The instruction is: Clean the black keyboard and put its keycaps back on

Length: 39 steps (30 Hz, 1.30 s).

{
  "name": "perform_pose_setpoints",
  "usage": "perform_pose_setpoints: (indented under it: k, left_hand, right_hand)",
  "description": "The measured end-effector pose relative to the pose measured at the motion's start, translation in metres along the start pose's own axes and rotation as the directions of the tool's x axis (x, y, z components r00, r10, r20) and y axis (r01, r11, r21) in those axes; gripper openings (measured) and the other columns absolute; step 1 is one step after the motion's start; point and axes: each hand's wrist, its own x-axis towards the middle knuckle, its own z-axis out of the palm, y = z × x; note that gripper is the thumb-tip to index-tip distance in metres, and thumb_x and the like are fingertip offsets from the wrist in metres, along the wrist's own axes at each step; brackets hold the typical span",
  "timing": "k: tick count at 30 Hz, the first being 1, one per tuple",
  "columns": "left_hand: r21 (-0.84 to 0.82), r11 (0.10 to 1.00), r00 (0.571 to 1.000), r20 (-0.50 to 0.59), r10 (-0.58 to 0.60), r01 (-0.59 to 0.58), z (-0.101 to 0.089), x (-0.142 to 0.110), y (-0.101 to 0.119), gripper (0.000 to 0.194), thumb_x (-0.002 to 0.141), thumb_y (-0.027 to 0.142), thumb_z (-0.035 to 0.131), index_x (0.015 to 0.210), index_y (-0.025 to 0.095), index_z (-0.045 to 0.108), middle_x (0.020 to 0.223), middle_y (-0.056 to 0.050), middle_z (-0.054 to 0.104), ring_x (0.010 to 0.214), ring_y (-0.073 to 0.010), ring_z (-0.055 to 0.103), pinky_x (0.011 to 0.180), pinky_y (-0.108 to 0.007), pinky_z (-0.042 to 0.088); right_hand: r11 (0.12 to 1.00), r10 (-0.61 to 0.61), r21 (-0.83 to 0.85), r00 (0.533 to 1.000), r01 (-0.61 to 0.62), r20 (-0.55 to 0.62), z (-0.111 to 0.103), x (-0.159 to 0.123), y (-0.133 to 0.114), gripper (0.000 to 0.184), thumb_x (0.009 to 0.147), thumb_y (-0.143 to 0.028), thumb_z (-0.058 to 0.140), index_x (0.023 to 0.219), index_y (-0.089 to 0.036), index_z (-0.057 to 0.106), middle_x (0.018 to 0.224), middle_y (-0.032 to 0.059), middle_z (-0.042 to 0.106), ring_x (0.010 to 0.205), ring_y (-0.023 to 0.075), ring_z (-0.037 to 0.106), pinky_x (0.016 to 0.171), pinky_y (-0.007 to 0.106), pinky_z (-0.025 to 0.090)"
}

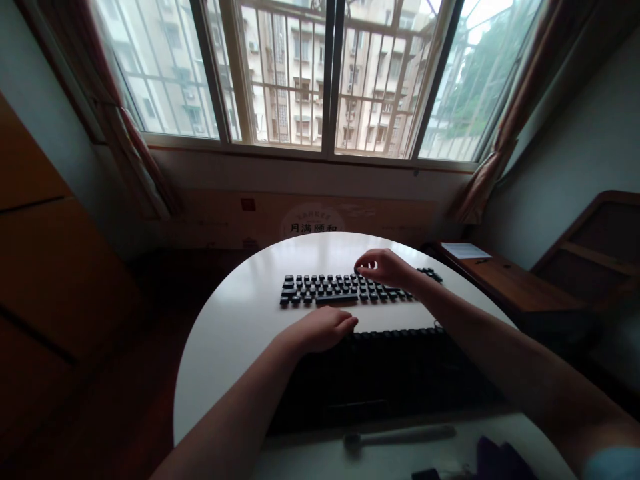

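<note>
Rows of loose black keycaps (345, 289) lie laid out on a round white table (235, 327). My right hand (385, 267) reaches over their far right end, fingers curled in a pinch above the caps; what it holds, if anything, is too small to see. My left hand (325, 329) rests closed at the far left edge of a dark keyboard body (390, 373) that lies nearer to me. Its fingers curl against that edge.
A grey brush-like tool (400, 437) lies at the table's near edge, with a dark purple cloth (500, 460) beside it. A wooden side table (500, 280) with a sheet of paper (466, 250) stands to the right. A barred window (325, 73) and a cardboard box (310, 217) are behind.
</note>
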Motion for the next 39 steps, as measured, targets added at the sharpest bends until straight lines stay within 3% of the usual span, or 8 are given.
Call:
perform_pose_setpoints:
  k: [4, 8, 16, 28, 39]
  left_hand:
    - [-0.004, 1.0, 1.0, 0.018, -0.01, 0.011, 0.0, 0.002, 0.0, 0.039, 0.099, 0.039, 0.036, 0.091, 0.019, 0.068, 0.091, -0.006, 0.071, 0.084, -0.022, 0.061, 0.075, -0.03, 0.043]
    - [0.034, 0.999, 0.999, 0.027, -0.025, 0.024, -0.003, 0.001, 0.005, 0.032, 0.096, 0.033, 0.038, 0.086, 0.02, 0.066, 0.086, -0.004, 0.069, 0.08, -0.0204, 0.06, 0.073, -0.029, 0.042]
    - [0.067, 0.997, 0.997, 0.053, -0.051, 0.048, -0.008, -0.002, 0.011, 0.029, 0.095, 0.032, 0.039, 0.082, 0.02, 0.062, 0.083, -0.003, 0.067, 0.077, -0.019, 0.058, 0.07, -0.028, 0.04]
    - [0.112, 0.993, 0.994, 0.103, -0.041, 0.03, -0.009, 0.0, 0.013, 0.026, 0.094, 0.034, 0.042, 0.083, 0.02, 0.061, 0.086, -0.002, 0.066, 0.079, -0.0183, 0.058, 0.07, -0.027, 0.039]
    - [0.105, 0.994, 0.993, 0.108, -0.048, 0.036, -0.009, 0.0, 0.014, 0.027, 0.093, 0.035, 0.044, 0.093, 0.02, 0.066, 0.092, -0.003, 0.07, 0.085, -0.0197, 0.061, 0.074, -0.028, 0.042]
  right_hand:
    - [0.964, -0.169, 0.189, 0.981, 0.185, -0.095, -0.005, -0.077, -0.029, 0.014, 0.086, -0.02, 0.064, 0.092, -0.02, 0.077, 0.082, 0.0022, 0.07, 0.078, 0.0158, 0.063, 0.075, 0.027, 0.047]
    - [0.961, -0.21, 0.173, 0.977, 0.214, -0.038, 0.01, -0.115, -0.049, 0.017, 0.085, -0.019, 0.064, 0.097, -0.022, 0.076, 0.088, 0.0041, 0.071, 0.084, 0.0187, 0.063, 0.076, 0.03, 0.047]
    - [0.969, -0.22, 0.124, 0.974, 0.213, 0.049, 0.032, -0.118, -0.05, 0.017, 0.086, -0.021, 0.063, 0.097, -0.021, 0.075, 0.089, 0.0037, 0.071, 0.084, 0.0199, 0.062, 0.074, 0.031, 0.044]
    - [0.983, -0.178, 0.059, 0.983, 0.175, 0.053, 0.035, -0.123, -0.058, 0.016, 0.088, -0.023, 0.061, 0.097, -0.021, 0.074, 0.089, 0.0048, 0.07, 0.08, 0.0193, 0.061, 0.07, 0.03, 0.04]
    - [0.985, -0.099, 0.147, 0.993, 0.089, 0.059, 0.04, -0.121, -0.056, 0.02, 0.087, -0.024, 0.061, 0.1, -0.021, 0.076, 0.092, 0.0045, 0.072, 0.082, 0.019, 0.065, 0.072, 0.029, 0.042]
